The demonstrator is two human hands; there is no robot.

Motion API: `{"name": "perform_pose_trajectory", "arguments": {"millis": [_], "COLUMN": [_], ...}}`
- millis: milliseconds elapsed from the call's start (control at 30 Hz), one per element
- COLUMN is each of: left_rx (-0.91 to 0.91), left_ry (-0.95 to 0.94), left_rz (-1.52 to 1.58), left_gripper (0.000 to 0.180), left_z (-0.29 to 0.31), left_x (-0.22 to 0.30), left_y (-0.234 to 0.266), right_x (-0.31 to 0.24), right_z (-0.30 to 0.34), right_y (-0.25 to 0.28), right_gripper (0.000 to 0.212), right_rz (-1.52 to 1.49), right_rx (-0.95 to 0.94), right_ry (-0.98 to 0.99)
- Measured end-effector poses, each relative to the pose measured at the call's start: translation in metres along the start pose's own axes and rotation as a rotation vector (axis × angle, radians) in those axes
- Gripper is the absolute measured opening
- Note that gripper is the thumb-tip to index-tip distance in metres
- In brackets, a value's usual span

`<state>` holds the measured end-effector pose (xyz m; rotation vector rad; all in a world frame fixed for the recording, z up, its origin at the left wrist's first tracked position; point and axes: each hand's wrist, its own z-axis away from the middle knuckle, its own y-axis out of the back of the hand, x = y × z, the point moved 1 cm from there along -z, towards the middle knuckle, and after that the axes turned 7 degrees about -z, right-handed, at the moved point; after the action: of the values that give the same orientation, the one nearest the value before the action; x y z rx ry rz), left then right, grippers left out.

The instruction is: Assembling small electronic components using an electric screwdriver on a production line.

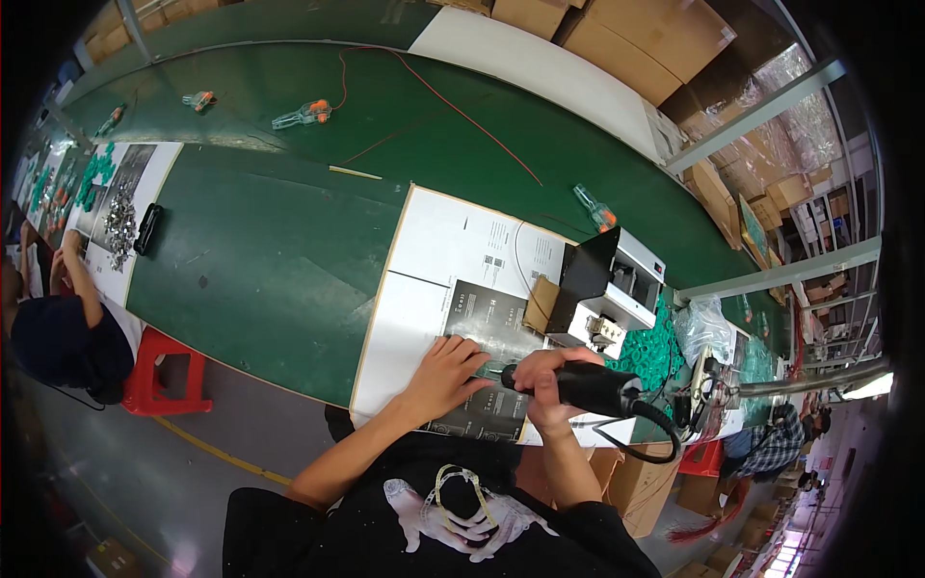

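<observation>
1. Black and cylindrical, the power driver (599, 387) fills our right hand's (545, 393) closed grip; our left hand (445, 378) pinches a small, clear greenish piece (492, 370) at its tip, above the dark-grey printed sheet (484, 326).
2. A loose pinch could let the piece twist, or the tip skid toward our left hand; the coiled black cable (663, 420) could snag.
3. Around us spread a green tabletop (260, 270) and, beyond, brown cardboard boxes (655, 48).

Black T-shirt (366, 539), short sleeves (262, 530), front print (472, 528) of pale hands (414, 525), yellow loop (439, 491); left hand (445, 374), right hand (545, 387) bare
</observation>
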<state>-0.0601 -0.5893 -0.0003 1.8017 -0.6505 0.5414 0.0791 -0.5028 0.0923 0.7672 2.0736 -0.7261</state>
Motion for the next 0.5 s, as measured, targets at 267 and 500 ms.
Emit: {"name": "perform_pose_trajectory", "arguments": {"millis": [267,500], "left_rx": [0.041,0.022], "left_ry": [-0.003,0.005], "left_rz": [0.041,0.065], "left_gripper": [0.040,0.039], "left_z": [0.001,-0.003], "left_x": [-0.002,0.000], "left_y": [0.001,0.003], "right_x": [0.016,0.008], "right_z": [0.007,0.002], "right_y": [0.002,0.001], "right_gripper": [0.044,0.043], "right_rz": [0.077,0.033], "right_rx": [-0.018,-0.034], "right_ry": [-0.085,-0.070]}}
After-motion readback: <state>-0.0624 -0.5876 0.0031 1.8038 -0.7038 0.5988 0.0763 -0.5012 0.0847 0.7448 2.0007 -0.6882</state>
